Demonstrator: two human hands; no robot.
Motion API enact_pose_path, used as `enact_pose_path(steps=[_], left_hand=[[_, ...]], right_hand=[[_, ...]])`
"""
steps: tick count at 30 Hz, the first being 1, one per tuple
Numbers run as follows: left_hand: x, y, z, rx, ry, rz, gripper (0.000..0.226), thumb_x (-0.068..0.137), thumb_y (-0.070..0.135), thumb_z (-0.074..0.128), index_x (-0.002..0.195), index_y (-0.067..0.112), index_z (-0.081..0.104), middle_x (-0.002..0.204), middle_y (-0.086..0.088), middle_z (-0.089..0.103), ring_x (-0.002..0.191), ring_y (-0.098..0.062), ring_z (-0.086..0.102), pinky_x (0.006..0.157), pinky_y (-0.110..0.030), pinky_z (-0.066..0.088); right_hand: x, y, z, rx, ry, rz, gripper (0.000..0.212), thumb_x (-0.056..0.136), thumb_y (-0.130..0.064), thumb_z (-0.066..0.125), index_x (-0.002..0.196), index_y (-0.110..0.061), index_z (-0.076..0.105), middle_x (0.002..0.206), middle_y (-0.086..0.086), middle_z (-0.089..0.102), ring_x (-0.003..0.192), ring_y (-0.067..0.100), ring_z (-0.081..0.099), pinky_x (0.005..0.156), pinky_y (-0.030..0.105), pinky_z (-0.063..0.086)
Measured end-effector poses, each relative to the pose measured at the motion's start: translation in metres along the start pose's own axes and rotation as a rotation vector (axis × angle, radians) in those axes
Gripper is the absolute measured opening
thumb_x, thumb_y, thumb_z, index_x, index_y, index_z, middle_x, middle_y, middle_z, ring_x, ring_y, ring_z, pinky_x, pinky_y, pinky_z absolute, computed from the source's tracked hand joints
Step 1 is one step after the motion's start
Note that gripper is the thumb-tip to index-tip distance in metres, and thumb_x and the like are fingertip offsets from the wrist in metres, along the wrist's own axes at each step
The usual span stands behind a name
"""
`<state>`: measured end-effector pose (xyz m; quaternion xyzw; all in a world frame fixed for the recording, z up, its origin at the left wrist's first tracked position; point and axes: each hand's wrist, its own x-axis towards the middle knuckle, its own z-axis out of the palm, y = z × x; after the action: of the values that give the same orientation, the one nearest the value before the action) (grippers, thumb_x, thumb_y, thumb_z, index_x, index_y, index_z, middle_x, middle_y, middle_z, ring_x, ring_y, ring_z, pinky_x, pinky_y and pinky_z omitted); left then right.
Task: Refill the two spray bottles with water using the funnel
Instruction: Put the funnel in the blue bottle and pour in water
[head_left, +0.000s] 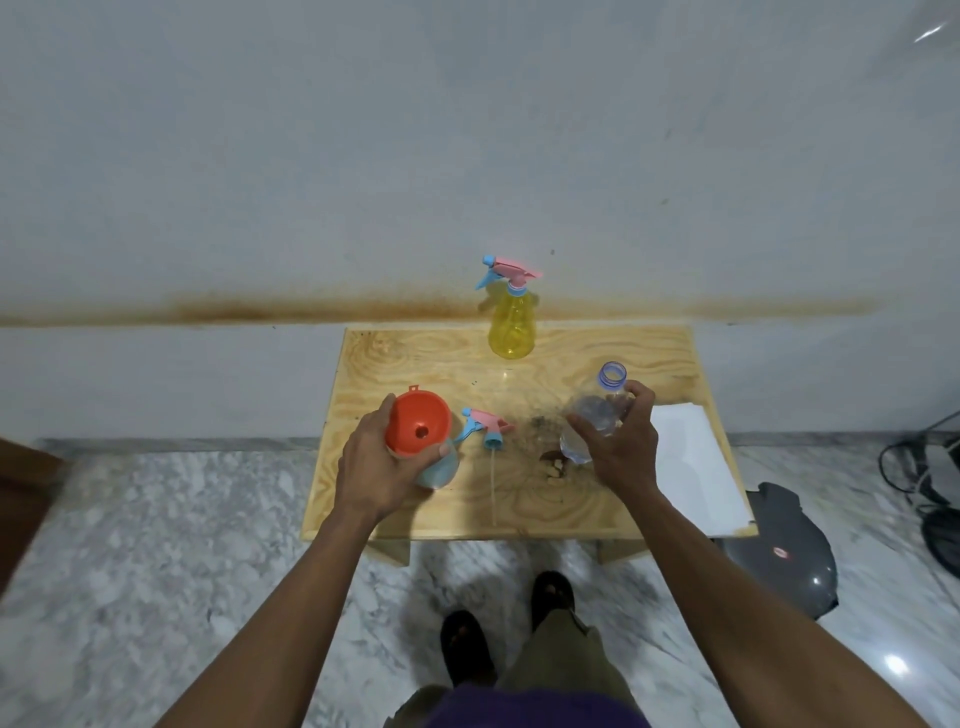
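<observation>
On the pale plywood counter, the left hand grips an orange plastic funnel seated in the neck of a translucent light-blue spray bottle. Just beside it lies that bottle's pink-and-blue trigger head, its thin dip tube trailing toward the near edge. The right hand clasps a clear, uncapped plastic water bottle, tilted. Near the far edge stands a translucent yellow spray bottle, upright, trigger head fitted. White paper lies along the counter's right side.
</observation>
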<state>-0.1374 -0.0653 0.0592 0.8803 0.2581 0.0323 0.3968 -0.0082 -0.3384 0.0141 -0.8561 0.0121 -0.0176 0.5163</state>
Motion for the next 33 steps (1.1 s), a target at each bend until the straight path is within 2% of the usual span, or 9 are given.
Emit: enact_pose_path(steps=[8,14,19,22,27,30,33], left_hand=[[0.003,0.000,0.000,0.002,-0.003,0.008,0.109,0.066,0.063,0.082,0.154,0.019,0.034,0.138,-0.003,0.056,0.123,-0.023,0.054,0.099,-0.046,0.050],[0.003,-0.001,0.001,0.006,0.008,0.006,0.108,0.067,0.061,0.083,0.153,0.019,0.033,0.139,-0.005,0.055,0.125,-0.025,0.054,0.100,-0.048,0.049],[0.004,0.000,0.002,-0.012,0.019,0.001,0.107,0.067,0.056,0.086,0.153,0.016,0.036,0.135,-0.006,0.057,0.122,-0.024,0.055,0.096,-0.039,0.049],[0.004,0.004,0.003,-0.022,0.042,0.001,0.104,0.067,0.050,0.088,0.151,0.013,0.038,0.133,-0.011,0.057,0.121,-0.027,0.056,0.090,-0.031,0.044],[-0.002,0.029,-0.001,-0.079,0.163,0.052,0.103,0.066,0.048,0.088,0.151,0.013,0.041,0.137,-0.011,0.056,0.126,-0.025,0.054,0.095,-0.029,0.039],[-0.007,0.057,0.002,-0.158,0.215,0.112,0.105,0.062,0.053,0.088,0.149,0.016,0.042,0.140,-0.007,0.055,0.125,-0.022,0.054,0.100,-0.034,0.045],[-0.005,0.083,0.022,-0.200,0.150,0.085,0.107,0.060,0.045,0.093,0.149,0.018,0.041,0.140,-0.003,0.056,0.122,-0.019,0.055,0.102,-0.039,0.049]], right_hand=[[-0.003,0.001,-0.003,0.008,0.013,0.016,0.082,0.071,-0.025,0.090,0.132,-0.015,0.037,0.120,0.009,0.062,0.103,0.027,0.062,0.079,0.028,0.044],[-0.006,-0.001,-0.005,0.007,0.006,0.017,0.081,0.070,-0.022,0.090,0.131,-0.013,0.038,0.115,0.005,0.060,0.097,0.022,0.059,0.078,0.027,0.042],[-0.006,-0.001,-0.006,0.009,0.003,0.027,0.082,0.070,-0.022,0.091,0.132,-0.012,0.039,0.117,0.008,0.062,0.100,0.023,0.059,0.079,0.027,0.042],[-0.006,-0.001,-0.006,0.006,-0.002,0.040,0.082,0.070,-0.023,0.091,0.133,-0.013,0.038,0.118,0.009,0.062,0.101,0.024,0.059,0.080,0.027,0.042],[-0.006,0.001,-0.008,0.012,-0.006,0.058,0.080,0.071,-0.025,0.090,0.132,-0.020,0.039,0.111,0.001,0.059,0.100,0.020,0.058,0.079,0.027,0.041],[-0.007,0.000,-0.009,0.015,-0.016,0.068,0.079,0.072,-0.028,0.089,0.132,-0.022,0.039,0.109,0.001,0.058,0.098,0.018,0.057,0.079,0.026,0.040],[-0.006,0.001,-0.011,0.019,-0.034,0.071,0.078,0.072,-0.030,0.089,0.131,-0.024,0.040,0.110,-0.001,0.059,0.100,0.017,0.058,0.080,0.026,0.041]])
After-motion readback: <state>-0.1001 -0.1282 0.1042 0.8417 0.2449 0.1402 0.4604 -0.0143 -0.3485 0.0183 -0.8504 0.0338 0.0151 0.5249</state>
